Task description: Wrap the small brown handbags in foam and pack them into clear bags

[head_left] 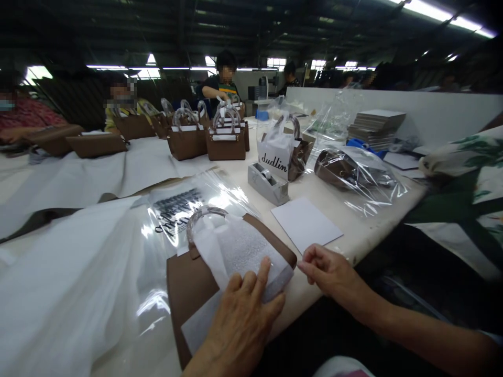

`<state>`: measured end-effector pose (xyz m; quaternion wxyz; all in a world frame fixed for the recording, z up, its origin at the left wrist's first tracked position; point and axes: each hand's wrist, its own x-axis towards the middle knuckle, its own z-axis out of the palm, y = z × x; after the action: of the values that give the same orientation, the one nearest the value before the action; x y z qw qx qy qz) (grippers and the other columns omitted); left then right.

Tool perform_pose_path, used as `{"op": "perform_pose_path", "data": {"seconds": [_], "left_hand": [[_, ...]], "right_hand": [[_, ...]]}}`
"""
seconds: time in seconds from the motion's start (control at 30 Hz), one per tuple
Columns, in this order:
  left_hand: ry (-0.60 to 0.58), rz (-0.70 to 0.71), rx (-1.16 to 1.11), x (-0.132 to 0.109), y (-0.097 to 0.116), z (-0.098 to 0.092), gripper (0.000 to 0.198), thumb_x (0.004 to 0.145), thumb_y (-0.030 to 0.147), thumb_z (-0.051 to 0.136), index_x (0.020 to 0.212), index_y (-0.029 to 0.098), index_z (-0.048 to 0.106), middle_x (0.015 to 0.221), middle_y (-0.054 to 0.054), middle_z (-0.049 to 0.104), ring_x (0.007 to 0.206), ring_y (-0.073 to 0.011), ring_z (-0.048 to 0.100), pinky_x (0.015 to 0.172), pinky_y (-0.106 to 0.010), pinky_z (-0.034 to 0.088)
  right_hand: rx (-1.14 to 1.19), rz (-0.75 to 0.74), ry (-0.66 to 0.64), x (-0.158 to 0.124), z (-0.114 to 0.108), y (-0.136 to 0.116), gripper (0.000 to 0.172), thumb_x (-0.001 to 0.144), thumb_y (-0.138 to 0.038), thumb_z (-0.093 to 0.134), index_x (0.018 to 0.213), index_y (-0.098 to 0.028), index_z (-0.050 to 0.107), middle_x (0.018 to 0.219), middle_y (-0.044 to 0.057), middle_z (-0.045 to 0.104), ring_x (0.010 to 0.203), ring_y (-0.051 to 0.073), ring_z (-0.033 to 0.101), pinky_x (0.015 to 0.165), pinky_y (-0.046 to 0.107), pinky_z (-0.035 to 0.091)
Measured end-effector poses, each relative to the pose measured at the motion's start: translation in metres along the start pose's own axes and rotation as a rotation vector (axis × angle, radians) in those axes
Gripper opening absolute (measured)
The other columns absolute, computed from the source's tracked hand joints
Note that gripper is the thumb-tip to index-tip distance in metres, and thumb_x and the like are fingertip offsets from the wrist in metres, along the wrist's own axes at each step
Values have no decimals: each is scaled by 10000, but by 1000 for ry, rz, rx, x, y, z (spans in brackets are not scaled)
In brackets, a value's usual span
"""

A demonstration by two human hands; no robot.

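Observation:
A brown handbag [188, 285] lies on the table at front centre, its handles in clear wrap. White tissue and a bubble-wrapped piece [251, 251] lie over its upper part. My left hand [245, 314] rests on this wrapping with its fingers spread. At the bag's right corner is my right hand [326, 272], thumb and forefinger pinched together; whatever is between them is too small to make out. Under and beside the bag's left side lies a clear plastic bag with black print [178, 207]. A white card [306, 222] lies just beyond my right hand.
A grey tape dispenser [268, 183] stands behind the card, near a white "dudlin" bag [273, 157]. A plastic-covered brown bag [338, 167] lies right. Brown handbags [226, 146] stand farther back. Several people sit or stand around; a person's patterned sleeve [463, 152] is at right.

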<state>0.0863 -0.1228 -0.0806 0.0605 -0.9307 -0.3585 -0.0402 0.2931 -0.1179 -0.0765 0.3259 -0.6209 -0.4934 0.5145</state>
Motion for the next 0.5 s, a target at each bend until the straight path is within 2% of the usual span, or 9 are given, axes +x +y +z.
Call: {"op": "perform_pose_path", "data": {"seconds": [0.07, 0.13, 0.23, 0.3, 0.37, 0.43, 0.5], "left_hand": [[-13, -18, 4, 1, 3, 0, 274, 824, 287, 493, 1085, 361, 536, 1391, -98, 297, 910, -223, 472, 721, -376, 374], [-24, -36, 9, 3, 8, 1, 231, 825, 289, 497, 1040, 344, 560, 1338, -89, 370, 903, -222, 466, 718, -373, 374], [-52, -39, 3, 4, 14, -3, 184, 810, 282, 524, 983, 310, 582, 1045, -64, 562, 843, -212, 470, 688, -348, 384], [-43, -15, -13, 0, 14, -11, 152, 811, 274, 520, 945, 286, 592, 867, -46, 589, 798, -206, 481, 660, -333, 391], [47, 49, -101, -8, 7, -26, 154, 836, 263, 482, 943, 281, 590, 846, -32, 608, 759, -180, 498, 658, -320, 401], [202, 76, -301, -20, -10, -44, 197, 868, 260, 422, 987, 272, 578, 899, -30, 628, 763, -154, 525, 704, -312, 423], [359, -64, -488, -27, -37, -59, 246, 880, 223, 376, 1043, 245, 559, 942, -43, 630, 825, -149, 554, 759, -305, 442]], "right_hand": [[99, -252, 2, 5, 8, -27, 230, 801, -395, 536, 849, -175, 491, 699, -14, 555, 564, 65, 510, 528, 179, 435], [250, -409, -64, 15, 26, -50, 243, 835, -399, 496, 940, -180, 507, 860, 20, 582, 764, 101, 573, 717, 224, 475], [461, -446, -163, 38, 64, -62, 349, 861, -469, 416, 994, -160, 512, 964, 61, 578, 914, 146, 570, 854, 297, 449], [503, -398, -198, 51, 83, -57, 442, 865, -527, 353, 1009, -141, 513, 984, 86, 579, 924, 166, 571, 872, 326, 437], [439, -405, -235, 56, 91, -49, 509, 856, -570, 322, 1054, -137, 503, 1027, 101, 573, 957, 184, 561, 883, 335, 424], [309, -495, -290, 54, 89, -43, 572, 821, -621, 338, 1100, -146, 493, 1069, 104, 563, 987, 206, 541, 880, 336, 415], [161, -624, -347, 47, 84, -43, 629, 749, -656, 438, 1130, -159, 494, 1079, 94, 562, 978, 226, 530, 856, 333, 418]]}}
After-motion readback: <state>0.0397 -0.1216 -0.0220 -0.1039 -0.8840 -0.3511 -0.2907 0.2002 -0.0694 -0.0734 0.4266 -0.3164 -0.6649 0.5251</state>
